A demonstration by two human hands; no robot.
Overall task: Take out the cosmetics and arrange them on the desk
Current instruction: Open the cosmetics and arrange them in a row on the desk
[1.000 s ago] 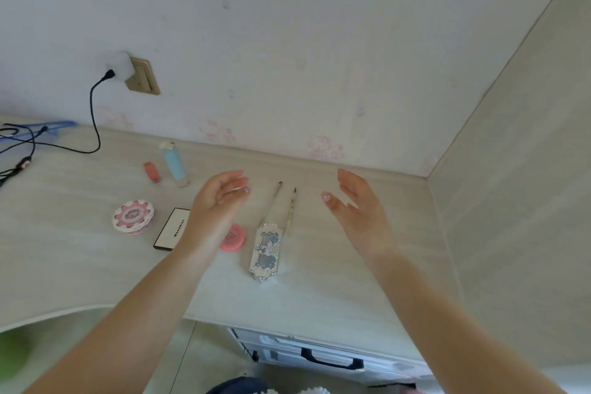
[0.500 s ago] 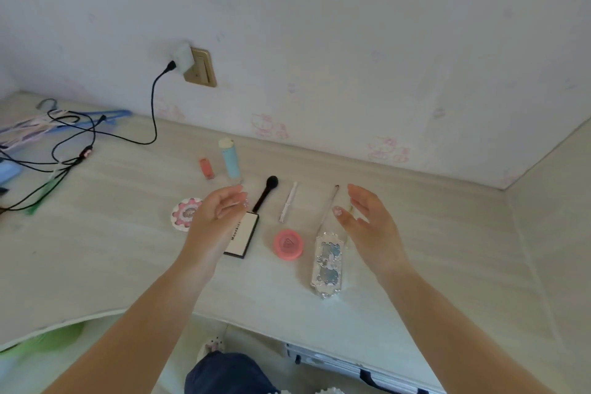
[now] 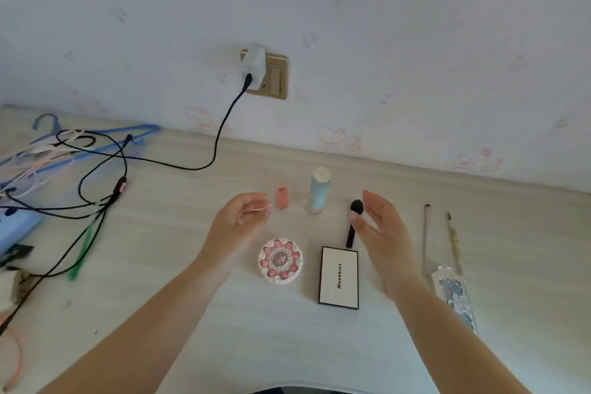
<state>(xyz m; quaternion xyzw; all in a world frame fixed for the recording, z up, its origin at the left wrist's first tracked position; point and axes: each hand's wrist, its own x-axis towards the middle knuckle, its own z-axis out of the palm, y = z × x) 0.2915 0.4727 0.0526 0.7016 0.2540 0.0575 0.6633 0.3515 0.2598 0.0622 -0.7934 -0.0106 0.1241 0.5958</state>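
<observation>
A: Where the forearms enter from the near edge, what lies closest on the counter (image 3: 511, 313)?

B: Nearest, a white rectangular palette (image 3: 339, 278) lies flat beside a round pink compact (image 3: 280, 261); a blue ornate case (image 3: 455, 297) lies at right, partly behind the right forearm.

A: And the hands?

B: Left hand (image 3: 238, 227) and right hand (image 3: 382, 233) hover above the counter, palms facing, fingers relaxed, grasping nothing. The right hand partly covers a black brush (image 3: 353, 221).

A: Farther back?

B: Two thin brushes (image 3: 441, 240) lie at right; a small pink bottle (image 3: 281, 207) and a pale blue tube (image 3: 318, 190) stand upright, near each other. Tangled black cables (image 3: 105, 189) and blue hangers (image 3: 105, 137) crowd the left; one cable runs to a charger (image 3: 254, 67) in the wall socket (image 3: 276, 77).
</observation>
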